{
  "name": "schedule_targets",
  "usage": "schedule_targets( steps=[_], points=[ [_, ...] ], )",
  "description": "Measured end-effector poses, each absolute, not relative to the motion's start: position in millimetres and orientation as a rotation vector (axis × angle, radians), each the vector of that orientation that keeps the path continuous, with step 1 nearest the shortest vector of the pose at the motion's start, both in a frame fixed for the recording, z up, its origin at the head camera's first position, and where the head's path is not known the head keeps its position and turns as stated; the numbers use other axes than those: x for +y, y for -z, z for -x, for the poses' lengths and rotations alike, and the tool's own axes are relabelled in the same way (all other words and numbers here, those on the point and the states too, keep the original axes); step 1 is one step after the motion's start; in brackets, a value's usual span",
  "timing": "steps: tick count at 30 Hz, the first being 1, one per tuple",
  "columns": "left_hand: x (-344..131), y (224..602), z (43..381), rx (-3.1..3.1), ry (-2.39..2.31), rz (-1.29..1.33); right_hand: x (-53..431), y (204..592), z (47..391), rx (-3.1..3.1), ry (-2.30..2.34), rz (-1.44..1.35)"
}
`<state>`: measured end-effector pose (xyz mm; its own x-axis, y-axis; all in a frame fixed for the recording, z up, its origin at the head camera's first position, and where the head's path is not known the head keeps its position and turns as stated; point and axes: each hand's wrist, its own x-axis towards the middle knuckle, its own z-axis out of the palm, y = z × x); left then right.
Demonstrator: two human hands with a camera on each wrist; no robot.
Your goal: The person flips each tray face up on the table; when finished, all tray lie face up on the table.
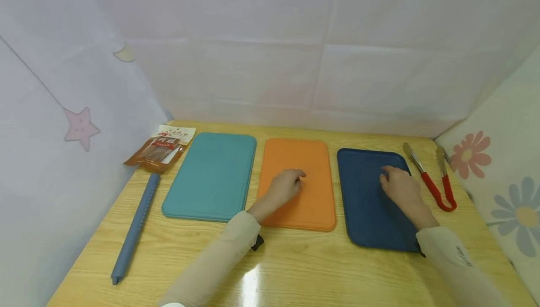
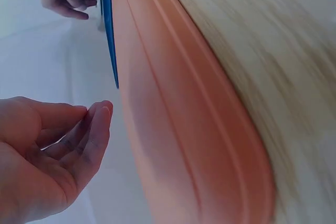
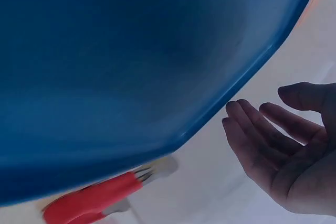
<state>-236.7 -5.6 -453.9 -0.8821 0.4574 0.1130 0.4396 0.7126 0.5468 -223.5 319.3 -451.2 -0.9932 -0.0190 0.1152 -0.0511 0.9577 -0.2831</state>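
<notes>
My left hand [image 1: 283,188] hovers over the orange board [image 1: 315,206], in the middle of the row. Its fingers are loosely bent with thumb and fingertips close together, and nothing is between them in the left wrist view. Over the dark blue board [image 1: 363,208] hangs my right hand [image 1: 402,190], fingers relaxed and holding nothing. In the right wrist view the fingers [image 3: 262,135] appear just past the blue board's edge. To the right of that board lie metal tongs with red handles [image 1: 431,188], their arms spread.
A teal board [image 1: 213,175] lies left of the orange one. Beside it, at the back left, is a brown-and-white food packet [image 1: 162,150]. A long blue-grey bar [image 1: 136,229] lies near the table's left edge. Patterned cloth [image 1: 261,77] hangs behind the table and at both sides.
</notes>
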Motion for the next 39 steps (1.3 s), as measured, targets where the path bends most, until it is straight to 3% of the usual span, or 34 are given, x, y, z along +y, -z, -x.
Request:
schedule_targets(
  steps=[17, 28, 39],
  points=[
    [-69, 464, 242, 3.047, -0.830, -0.414, 234, 447, 239, -2.973, -0.437, -0.318],
    [-75, 469, 246, 2.918, -0.790, -0.356, 194, 453, 256, -2.964, -0.506, -0.508],
    [-70, 474, 252, 2.905, -0.738, -0.369, 178, 467, 258, -3.103, -0.526, -0.489]
  ],
)
